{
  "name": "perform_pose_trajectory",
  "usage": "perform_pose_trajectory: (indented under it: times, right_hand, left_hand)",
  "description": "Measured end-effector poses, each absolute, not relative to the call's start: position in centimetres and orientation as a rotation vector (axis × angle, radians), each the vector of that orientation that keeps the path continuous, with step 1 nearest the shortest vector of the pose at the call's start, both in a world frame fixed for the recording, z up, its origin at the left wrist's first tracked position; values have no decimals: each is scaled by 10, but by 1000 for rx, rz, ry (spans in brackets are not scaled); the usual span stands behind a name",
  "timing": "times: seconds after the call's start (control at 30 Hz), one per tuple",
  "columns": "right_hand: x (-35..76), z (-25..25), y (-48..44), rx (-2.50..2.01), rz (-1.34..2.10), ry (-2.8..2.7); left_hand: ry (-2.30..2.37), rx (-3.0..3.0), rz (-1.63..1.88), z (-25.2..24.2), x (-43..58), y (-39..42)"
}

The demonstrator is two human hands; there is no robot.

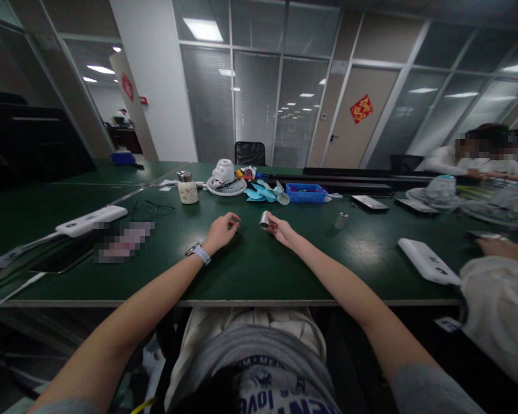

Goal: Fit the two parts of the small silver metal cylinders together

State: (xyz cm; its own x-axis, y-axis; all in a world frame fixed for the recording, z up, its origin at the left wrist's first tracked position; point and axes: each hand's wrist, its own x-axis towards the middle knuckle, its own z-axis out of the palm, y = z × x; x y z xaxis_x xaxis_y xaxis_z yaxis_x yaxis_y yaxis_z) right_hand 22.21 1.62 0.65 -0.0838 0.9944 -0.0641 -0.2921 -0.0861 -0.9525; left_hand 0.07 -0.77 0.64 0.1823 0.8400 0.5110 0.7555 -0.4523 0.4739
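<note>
A small silver metal cylinder sits in my right hand, pinched between thumb and fingers just above the green table. My left hand is to the left of it, resting near the tabletop with its fingers loosely curled and apart. I see nothing in that hand, and a gap separates it from the cylinder. Farther right, a second, similar silver cylinder stands on the table.
Beyond my hands are light blue fan blades, a white fan housing, a blue tray and a cream bottle. White power strips and a white box-shaped device flank me. A person's sleeve is at right.
</note>
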Motion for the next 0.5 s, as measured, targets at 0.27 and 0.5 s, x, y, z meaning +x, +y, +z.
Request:
perform_pose_trajectory:
  times: [0.27,0.5]
  right_hand:
    - [222,9,14,-993,1475,-961]
    - [210,0,1,-1052,1175,-1197]
  left_hand:
    - [1565,2306,1125,8,2,-10]
    - [1564,2314,1134,7,1,-8]
